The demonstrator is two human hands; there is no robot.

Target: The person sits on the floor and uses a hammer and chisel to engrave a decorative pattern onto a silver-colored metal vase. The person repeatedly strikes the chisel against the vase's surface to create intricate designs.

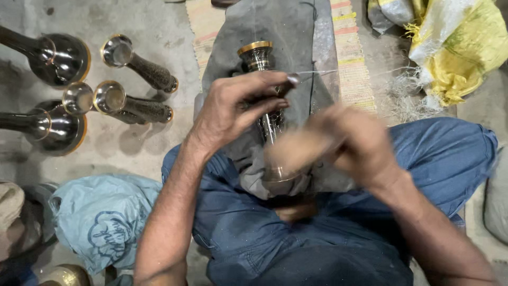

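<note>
My left hand [238, 108] grips the upper stem of a dark metal vase [257, 57] with a brass rim, which lies along my lap on a grey cloth [280, 26]. My right hand [344, 143] is blurred with motion over the vase's lower end, near its round base [278, 172]; what it holds cannot be made out. I sit cross-legged in blue trousers [450, 153].
Several finished dark vases with brass rims [135, 61] lie on the concrete floor at the left, with two large bulbous ones [58, 58] beside them. A pale blue bag [100, 217] lies at lower left. A yellow-and-white sack [460, 47] sits at upper right, by a striped mat [349, 53].
</note>
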